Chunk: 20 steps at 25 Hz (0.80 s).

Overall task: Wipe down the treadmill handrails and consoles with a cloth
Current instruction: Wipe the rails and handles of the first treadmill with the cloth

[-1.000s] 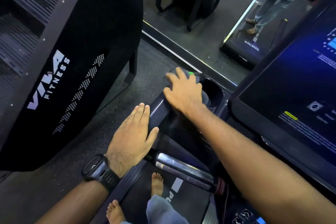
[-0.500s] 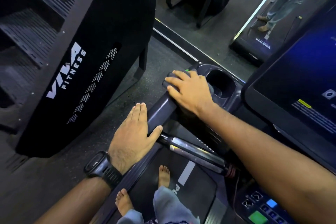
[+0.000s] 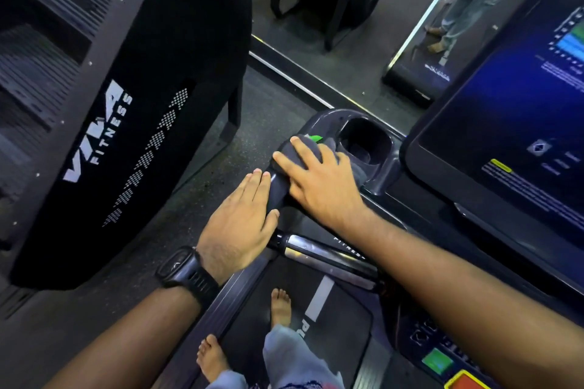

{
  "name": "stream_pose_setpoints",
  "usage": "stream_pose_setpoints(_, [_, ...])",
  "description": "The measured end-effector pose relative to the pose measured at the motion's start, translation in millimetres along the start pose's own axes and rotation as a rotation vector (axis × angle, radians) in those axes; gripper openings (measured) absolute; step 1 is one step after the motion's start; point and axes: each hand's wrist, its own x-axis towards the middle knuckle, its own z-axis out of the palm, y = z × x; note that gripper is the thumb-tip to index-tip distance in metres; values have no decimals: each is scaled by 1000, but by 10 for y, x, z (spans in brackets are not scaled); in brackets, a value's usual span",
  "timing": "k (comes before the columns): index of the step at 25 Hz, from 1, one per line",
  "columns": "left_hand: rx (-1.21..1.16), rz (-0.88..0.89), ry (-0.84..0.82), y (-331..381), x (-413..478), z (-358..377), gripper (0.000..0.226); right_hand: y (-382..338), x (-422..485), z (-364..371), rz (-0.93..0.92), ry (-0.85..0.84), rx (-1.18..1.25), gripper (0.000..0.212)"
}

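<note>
My right hand [image 3: 319,180] lies flat on a dark grey cloth [image 3: 308,147] and presses it onto the top of the treadmill's left handrail [image 3: 278,191], just before the cup holder [image 3: 366,139]. A green tag shows at the cloth's far edge. My left hand [image 3: 238,226] rests with straight fingers against the outer side of the same handrail, thumb on its near end. The console screen [image 3: 508,123] glows blue at the right.
A black Viva Fitness machine [image 3: 126,110] stands close on the left, across a strip of floor. A chrome grip bar [image 3: 325,254] runs below my right forearm. Control buttons [image 3: 437,360] sit at the lower right. My bare feet stand on the belt [image 3: 335,319].
My right hand and the cloth have slid a little back along the handrail toward me. My left hand stays on the rail's side. The view has shifted slightly.
</note>
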Motion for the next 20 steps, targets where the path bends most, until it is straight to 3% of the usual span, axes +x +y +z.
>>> stream_pose_setpoints(4, [6,24,4,5,63,48,69,176,54,-98,343,-117,62,65])
stream_pose_setpoints(7, [34,33,-13,6,108,78,69,-27,-220,-109,217,-121,-80,85])
stream_pose_setpoints(12, [44,52,-11,38,209,91,69,341,-124,-274,172,-215,-185,65])
stream_pose_setpoints(15, [54,58,-27,63,271,87,69,235,-363,-156,209,-183,-49,72])
stream_pose_setpoints(20, [80,82,-26,82,433,114,70,327,1,-78,228,-196,71,71])
